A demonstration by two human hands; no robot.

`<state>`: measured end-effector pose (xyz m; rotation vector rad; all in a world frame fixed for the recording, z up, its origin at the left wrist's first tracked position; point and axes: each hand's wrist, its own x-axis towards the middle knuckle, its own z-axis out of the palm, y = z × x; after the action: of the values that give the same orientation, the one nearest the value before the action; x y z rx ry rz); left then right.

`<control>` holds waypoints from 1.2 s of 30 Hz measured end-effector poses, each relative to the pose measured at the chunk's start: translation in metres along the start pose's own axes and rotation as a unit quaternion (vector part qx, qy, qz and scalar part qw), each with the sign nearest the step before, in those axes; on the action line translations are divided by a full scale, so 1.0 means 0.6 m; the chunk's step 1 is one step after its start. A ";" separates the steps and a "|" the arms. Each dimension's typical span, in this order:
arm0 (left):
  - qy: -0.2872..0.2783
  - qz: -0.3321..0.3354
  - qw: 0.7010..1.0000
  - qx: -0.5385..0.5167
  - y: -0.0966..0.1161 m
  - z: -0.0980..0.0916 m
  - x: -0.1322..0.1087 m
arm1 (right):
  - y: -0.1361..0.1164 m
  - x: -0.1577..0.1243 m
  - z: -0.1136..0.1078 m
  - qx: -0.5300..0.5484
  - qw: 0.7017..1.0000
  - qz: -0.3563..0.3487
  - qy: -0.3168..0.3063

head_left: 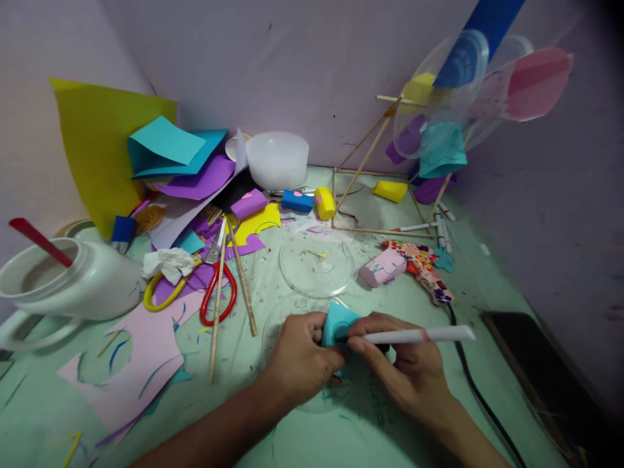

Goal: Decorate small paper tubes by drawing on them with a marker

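Bare forearms [219, 419], smooth turquoise paper [335, 318], slim marker [412, 335]

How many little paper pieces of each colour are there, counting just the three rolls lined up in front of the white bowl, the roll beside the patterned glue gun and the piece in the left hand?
Purple roll: 1
Blue roll: 1
Yellow roll: 1
Pink roll, beside the glue gun: 1
Turquoise piece, in the left hand: 1
Total: 5

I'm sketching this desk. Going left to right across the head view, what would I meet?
White mug → crumpled white tissue → red scissor handle → left hand → light-blue paper piece → right hand → dark phone.
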<state>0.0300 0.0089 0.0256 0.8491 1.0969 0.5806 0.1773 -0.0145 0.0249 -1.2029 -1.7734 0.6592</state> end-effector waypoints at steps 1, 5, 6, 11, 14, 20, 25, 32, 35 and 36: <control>-0.001 0.000 1.000 -0.001 0.000 0.000 0.000 | 0.000 0.000 0.000 -0.002 1.000 -0.004 0.000; -0.003 -0.001 1.000 0.005 -0.003 -0.001 0.001 | -0.003 0.002 -0.002 -0.005 1.000 -0.014 -0.003; -0.004 0.001 1.000 0.007 -0.004 -0.001 0.001 | -0.003 0.003 -0.003 -0.005 1.000 -0.016 -0.004; -0.003 0.008 1.000 0.014 -0.008 0.000 0.003 | -0.003 0.005 -0.002 0.000 1.000 -0.010 -0.003; 0.001 0.007 1.000 0.012 -0.006 0.000 0.002 | -0.003 0.003 -0.001 0.014 1.000 0.005 -0.003; 0.015 -0.016 1.000 -0.010 0.003 -0.003 -0.001 | 0.008 -0.003 -0.016 0.050 0.979 0.093 0.176; 0.037 -0.002 0.999 -0.039 0.002 -0.005 -0.002 | 0.009 0.004 -0.031 0.023 0.968 0.107 0.227; 0.068 0.002 0.997 -0.037 0.000 -0.002 -0.005 | 0.002 0.010 -0.019 0.072 0.988 0.057 0.125; 0.071 0.005 0.997 -0.033 0.000 0.000 -0.005 | 0.005 0.007 -0.017 0.071 0.989 0.058 0.112; 0.073 0.007 0.997 -0.033 0.000 0.001 -0.005 | 0.006 0.005 -0.017 0.069 0.990 0.060 0.108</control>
<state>0.0294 0.0066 0.0274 0.7661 1.1980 0.6956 0.1876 -0.0105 0.0283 -1.2438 -1.4614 0.6834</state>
